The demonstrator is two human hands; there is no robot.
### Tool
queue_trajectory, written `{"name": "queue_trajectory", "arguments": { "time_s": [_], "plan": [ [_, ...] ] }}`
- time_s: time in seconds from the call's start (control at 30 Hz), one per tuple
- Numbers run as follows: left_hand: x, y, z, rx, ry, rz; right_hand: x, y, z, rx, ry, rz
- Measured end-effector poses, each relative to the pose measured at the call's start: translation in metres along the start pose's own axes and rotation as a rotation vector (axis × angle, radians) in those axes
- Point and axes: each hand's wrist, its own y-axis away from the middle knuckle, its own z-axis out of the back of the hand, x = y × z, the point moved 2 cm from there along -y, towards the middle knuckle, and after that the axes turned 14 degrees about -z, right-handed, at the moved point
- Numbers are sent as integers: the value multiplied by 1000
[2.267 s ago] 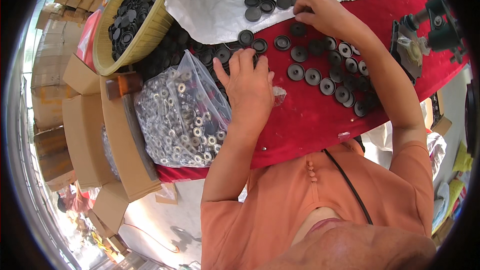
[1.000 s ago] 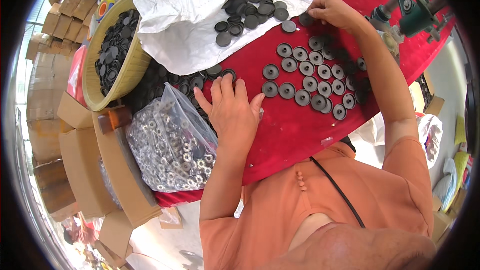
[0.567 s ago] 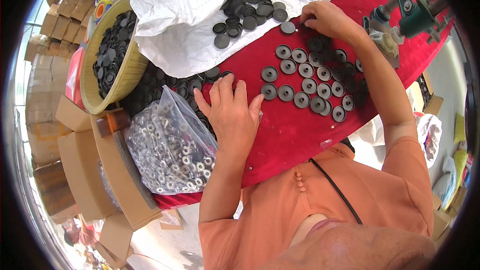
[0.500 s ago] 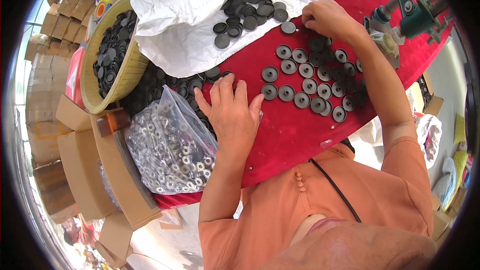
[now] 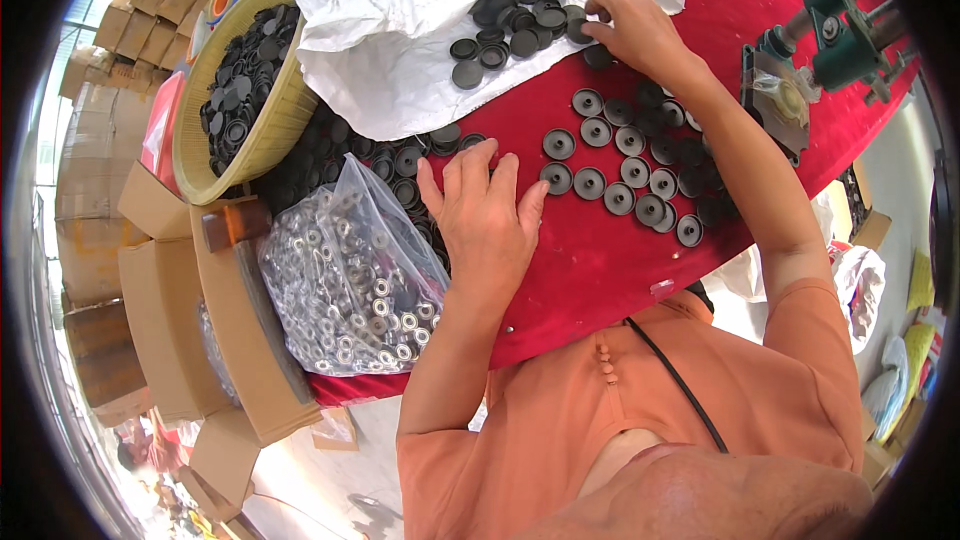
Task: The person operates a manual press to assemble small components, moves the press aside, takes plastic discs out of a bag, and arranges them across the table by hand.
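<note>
My left hand (image 5: 485, 215) lies palm down on the red cloth, fingers spread, beside a heap of round black caps (image 5: 408, 162). Its fingertips reach the edge of that heap, and nothing shows in its grasp. At the white sheet's edge, my right hand (image 5: 640, 35) has its thumb and forefinger apart around the rim of a black disc (image 5: 576, 32). More loose black discs (image 5: 523, 43) are piled on the sheet next to it. Below my right hand, several black caps with raised centre hubs (image 5: 620, 199) lie spread on the cloth, partly shaded by my forearm.
A clear plastic bag of shiny bearing-like rings (image 5: 350, 280) stands left of my left forearm. Behind it are a yellow basket of black discs (image 5: 190, 165) and an open cardboard box (image 5: 225, 300). A green metal clamp-like fixture (image 5: 828, 30) stands at the far right of the red table (image 5: 590, 290).
My right hand has moved up and left, from the cloth by the sheet's edge to the disc pile. My left hand stays spread by the heap. The whole view has shifted slightly.
</note>
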Motion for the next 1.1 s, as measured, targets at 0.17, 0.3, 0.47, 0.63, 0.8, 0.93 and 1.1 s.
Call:
{"name": "queue_trajectory", "arguments": {
  "time_s": [0.17, 0.3, 0.47, 0.63, 0.8, 0.93, 1.1],
  "plan": [
    [2, 3, -1, -7, 42, 17, 8, 4, -11, 5, -39, 116],
    [2, 1, 0, -30, 47, 10, -6, 1, -6, 157, -162, 15],
    [2, 3, -2, -19, 101, -17, 8, 31, 4, 203, -255, 187],
    [0, 3, -4, 6, 119, -46, 1, 41, 4, 144, -182, 429],
    [-1, 2, -5, 26, 134, -42, -2, 42, 8, 121, -238, 329],
    [0, 4, -8, 43, 160, -28, 9, 48, 5, 88, -96, 382],
    [1, 5, -9, 51, 169, -18, 16, 44, -2, 50, -1, 348]
  ]
}}
